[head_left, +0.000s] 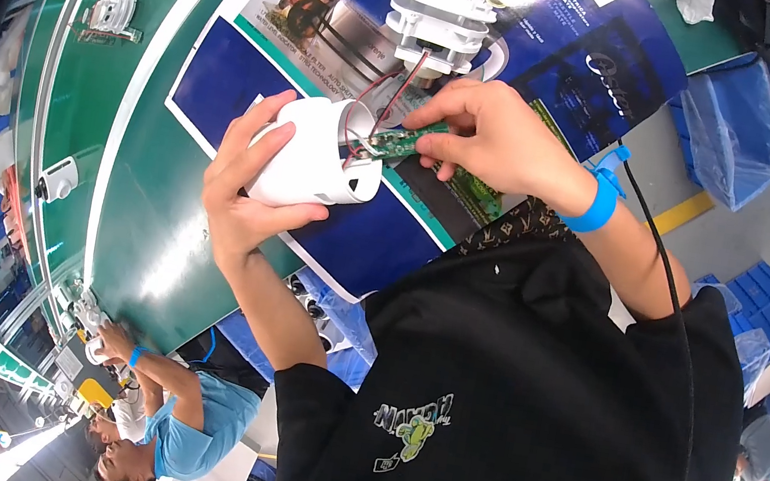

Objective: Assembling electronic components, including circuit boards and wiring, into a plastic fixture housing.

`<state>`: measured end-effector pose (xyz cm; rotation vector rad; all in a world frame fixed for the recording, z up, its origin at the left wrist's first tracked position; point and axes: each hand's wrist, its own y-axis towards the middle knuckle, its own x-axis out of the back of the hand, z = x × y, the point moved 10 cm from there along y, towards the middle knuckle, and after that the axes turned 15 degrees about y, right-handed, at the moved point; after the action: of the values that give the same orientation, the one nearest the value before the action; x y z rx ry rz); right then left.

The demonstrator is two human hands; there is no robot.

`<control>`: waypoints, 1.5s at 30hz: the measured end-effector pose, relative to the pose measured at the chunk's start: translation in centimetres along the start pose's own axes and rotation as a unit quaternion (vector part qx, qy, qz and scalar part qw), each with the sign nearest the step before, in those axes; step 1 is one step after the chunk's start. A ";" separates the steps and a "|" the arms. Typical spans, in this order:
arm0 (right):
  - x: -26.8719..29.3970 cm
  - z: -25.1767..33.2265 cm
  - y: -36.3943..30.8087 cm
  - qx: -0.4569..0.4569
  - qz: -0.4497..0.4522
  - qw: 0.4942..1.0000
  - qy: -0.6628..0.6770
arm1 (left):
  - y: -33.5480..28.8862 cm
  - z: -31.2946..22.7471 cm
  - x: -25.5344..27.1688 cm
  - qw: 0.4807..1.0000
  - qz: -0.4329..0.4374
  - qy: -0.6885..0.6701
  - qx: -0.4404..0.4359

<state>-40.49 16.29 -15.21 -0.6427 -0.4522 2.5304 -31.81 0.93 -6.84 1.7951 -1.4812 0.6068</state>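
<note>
Housing (311,168) in left hand (242,188); circuit board (401,140) at housing mouth, right hand (492,137) gripping; stand (440,23) behind.

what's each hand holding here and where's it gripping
The left hand grips the white plastic housing around its rounded body. The right hand pinches the green circuit board by its outer end, at the housing's opening.
</note>
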 end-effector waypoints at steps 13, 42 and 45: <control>0.9 -2.3 -0.9 -0.091 -0.043 0.971 0.219 | 1.9 0.0 -2.0 0.999 -0.012 -0.051 -0.015; -2.5 -4.1 -0.3 -0.232 -0.033 0.917 0.322 | 1.5 0.7 -2.7 0.995 0.009 -0.095 0.036; -2.2 -3.9 -0.2 -0.228 -0.041 0.913 0.337 | 1.5 0.6 -2.5 0.995 -0.005 -0.093 0.026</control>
<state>-36.66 16.05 -17.62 -1.5567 -0.7841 1.9448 -33.89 1.95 -8.74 1.9423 -1.5908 0.4882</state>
